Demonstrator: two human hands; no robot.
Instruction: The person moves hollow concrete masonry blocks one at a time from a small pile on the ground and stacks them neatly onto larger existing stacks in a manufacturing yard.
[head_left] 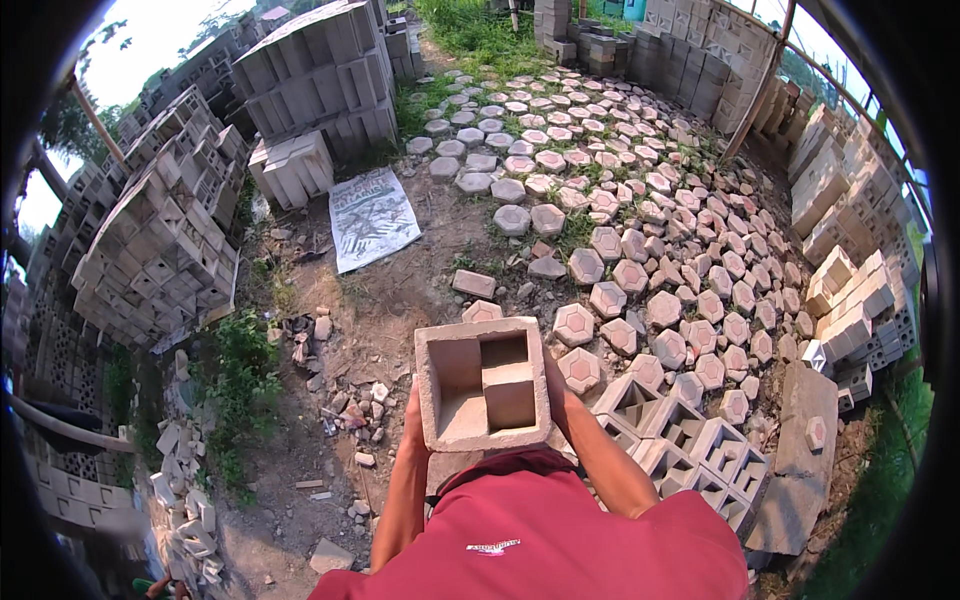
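Observation:
A square concrete vent block [434, 385] is held up in front of my chest, its open face turned upward. Inside it, stepped inner walls divide the hollow into compartments. My left hand [414, 418] presses against its left side, and my right hand [558, 392] grips the right side. Most of the fingers are hidden behind the block. To the right of my right forearm, several similar vent blocks [690, 420] sit together on the ground with their hollows showing.
Hexagonal pavers [631, 276] cover the ground ahead and right. Stacked blocks stand at the left [165, 235], at the back left [320, 85] and at the right [850, 300]. A printed white sack [375, 222] lies flat. Rubble [365, 410] is scattered at left, and a concrete slab [800, 460] lies at right.

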